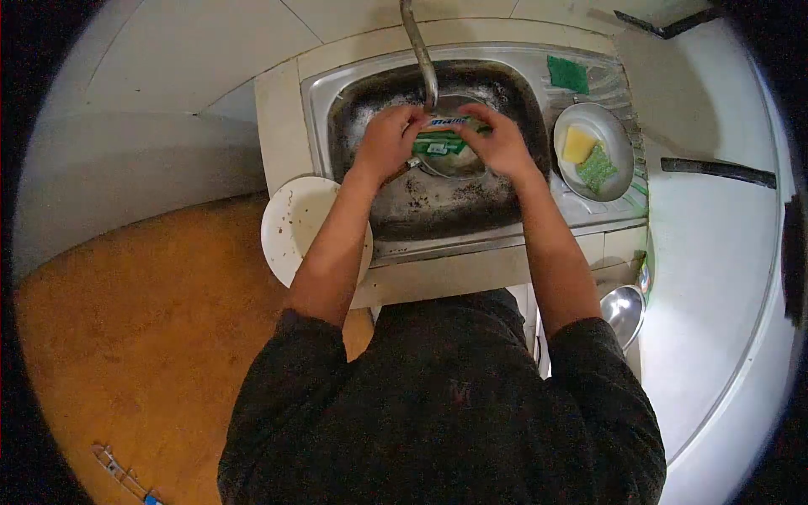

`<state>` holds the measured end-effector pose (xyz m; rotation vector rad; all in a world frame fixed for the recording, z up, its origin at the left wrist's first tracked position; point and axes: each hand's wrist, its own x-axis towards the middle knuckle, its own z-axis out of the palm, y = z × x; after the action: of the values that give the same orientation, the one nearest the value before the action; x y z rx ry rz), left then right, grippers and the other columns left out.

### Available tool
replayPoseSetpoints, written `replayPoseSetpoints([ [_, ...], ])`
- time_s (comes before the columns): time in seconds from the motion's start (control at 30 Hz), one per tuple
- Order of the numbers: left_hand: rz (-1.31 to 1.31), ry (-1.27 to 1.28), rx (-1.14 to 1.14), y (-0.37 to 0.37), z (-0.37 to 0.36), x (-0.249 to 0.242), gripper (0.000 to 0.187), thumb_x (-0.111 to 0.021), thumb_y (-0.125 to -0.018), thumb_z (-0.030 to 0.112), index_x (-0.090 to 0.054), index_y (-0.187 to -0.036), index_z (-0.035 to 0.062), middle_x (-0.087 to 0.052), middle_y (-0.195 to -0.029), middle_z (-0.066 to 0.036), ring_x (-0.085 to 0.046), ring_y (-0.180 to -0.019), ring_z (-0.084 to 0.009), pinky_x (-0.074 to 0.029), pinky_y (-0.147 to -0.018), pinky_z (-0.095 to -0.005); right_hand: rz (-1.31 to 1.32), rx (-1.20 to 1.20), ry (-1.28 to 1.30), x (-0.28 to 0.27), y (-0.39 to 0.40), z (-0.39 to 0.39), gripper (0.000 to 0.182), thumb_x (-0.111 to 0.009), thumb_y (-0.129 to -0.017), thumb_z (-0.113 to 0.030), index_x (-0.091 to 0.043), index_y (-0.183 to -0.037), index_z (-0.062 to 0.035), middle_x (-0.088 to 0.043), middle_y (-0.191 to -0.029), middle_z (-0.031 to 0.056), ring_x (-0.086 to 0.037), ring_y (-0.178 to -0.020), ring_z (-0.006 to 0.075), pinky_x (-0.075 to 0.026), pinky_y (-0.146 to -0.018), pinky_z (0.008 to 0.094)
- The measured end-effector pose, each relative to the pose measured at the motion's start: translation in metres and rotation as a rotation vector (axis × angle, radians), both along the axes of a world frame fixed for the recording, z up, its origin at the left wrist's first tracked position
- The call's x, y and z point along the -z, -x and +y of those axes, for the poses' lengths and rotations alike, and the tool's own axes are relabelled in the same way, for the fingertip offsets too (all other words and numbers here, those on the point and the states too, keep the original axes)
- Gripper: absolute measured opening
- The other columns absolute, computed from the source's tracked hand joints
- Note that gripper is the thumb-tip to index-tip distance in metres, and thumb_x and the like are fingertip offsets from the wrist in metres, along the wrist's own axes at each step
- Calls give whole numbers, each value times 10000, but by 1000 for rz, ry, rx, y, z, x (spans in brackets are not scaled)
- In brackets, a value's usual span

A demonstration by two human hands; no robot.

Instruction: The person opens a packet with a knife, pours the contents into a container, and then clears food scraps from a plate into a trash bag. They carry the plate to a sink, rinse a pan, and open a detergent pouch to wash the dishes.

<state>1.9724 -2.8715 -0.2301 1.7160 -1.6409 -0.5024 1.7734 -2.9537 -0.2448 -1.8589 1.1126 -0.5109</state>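
Observation:
Both my hands are over the sink, just below the faucet. My left hand is closed on the left end of a green and white packet with printed lettering. The fingers of my right hand grip the same packet at its upper right. Under the packet, a round metal pan or bowl sits in the sink, partly hidden by the packet and my hands.
A white plate with food specks overlaps the counter's left front corner. Right of the basin, a metal dish holds a yellow sponge and a green scrubber. A dark green pad lies behind it. A steel bowl is lower right.

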Motion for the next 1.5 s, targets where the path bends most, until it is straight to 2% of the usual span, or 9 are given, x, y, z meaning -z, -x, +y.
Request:
replayPoseSetpoints([
  [0.2, 64, 75, -48, 3, 2, -1, 124, -627, -822, 135, -640, -902, 41, -654, -857, -145, -628, -816, -329, -489, -721, -390, -27, -84, 201, -12, -8, -2, 237, -662, -860, -225, -677, -990, -27, -686, -951, 142, -653, -881, 189, -487, -769, 297],
  [0.27, 76, 69, -65, 3, 4, -2, 132, -633, -825, 136, -644, -915, 40, -656, -865, -146, -633, -819, -323, -493, -722, -378, -51, -28, 56, -13, -10, -1, 288, -648, -848, -300, -689, -980, -48, -680, -953, 157, -661, -879, 299, -503, -793, 359],
  [0.3, 111, 93, -94, 4, 5, -4, 137, -634, -829, 133, -648, -925, 36, -657, -866, -145, -636, -821, -319, -495, -723, -369, -52, -29, 56, -13, -11, -1, 288, -648, -848, -300, -689, -980, -48, -680, -953, 157, -661, -879, 299, -503, -793, 359],
  [0.37, 144, 119, -125, 3, 6, -4, 142, -635, -833, 129, -651, -934, 32, -658, -868, -145, -639, -822, -316, -497, -724, -360, 14, -33, 103, -14, -13, 1, 288, -662, -862, -249, -673, -1021, -10, -692, -931, 152, -662, -829, 197, -496, -747, 300],
  [1.1, 18, 175, -42, -5, 6, -1, 109, -647, -784, 108, -705, -870, 72, -683, -886, -90, -629, -863, -286, -484, -778, -372, -35, -144, 195, -11, -9, -6, 189, -638, -855, -155, -692, -994, -39, -692, -932, 127, -664, -863, 214, -498, -785, 299],
  [1.2, -2, 211, -44, -8, 6, 2, 106, -651, -780, 105, -709, -865, 80, -685, -886, -86, -630, -863, -280, -483, -767, -374, -24, -140, 184, -14, -10, -7, 183, -634, -854, -148, -693, -989, -41, -689, -932, 133, -664, -866, 230, -498, -786, 303],
  [1.27, -9, 223, -46, -10, 5, 5, 103, -653, -778, 104, -710, -862, 83, -685, -884, -83, -631, -862, -277, -483, -760, -375, -28, -172, 193, -12, -10, -9, 233, -621, -858, -286, -705, -970, -99, -679, -951, 137, -643, -887, 319, -495, -791, 391],
  [1.37, -45, 259, -31, -12, 2, 6, 104, -658, -769, 98, -711, -857, 85, -686, -872, -82, -631, -843, -278, -483, -750, -377, -19, -174, 247, -15, -10, -10, 182, -646, -847, -159, -694, -976, -40, -687, -936, 139, -659, -870, 251, -496, -791, 317],
  [1.5, -65, 306, 10, -11, 0, 4, 103, -663, -761, 97, -714, -850, 92, -685, -853, -79, -628, -812, -280, -482, -743, -376, -5, -178, 245, -21, -7, -10, 186, -652, -842, -167, -695, -969, -38, -687, -925, 139, -656, -866, 252, -496, -784, 323],
])
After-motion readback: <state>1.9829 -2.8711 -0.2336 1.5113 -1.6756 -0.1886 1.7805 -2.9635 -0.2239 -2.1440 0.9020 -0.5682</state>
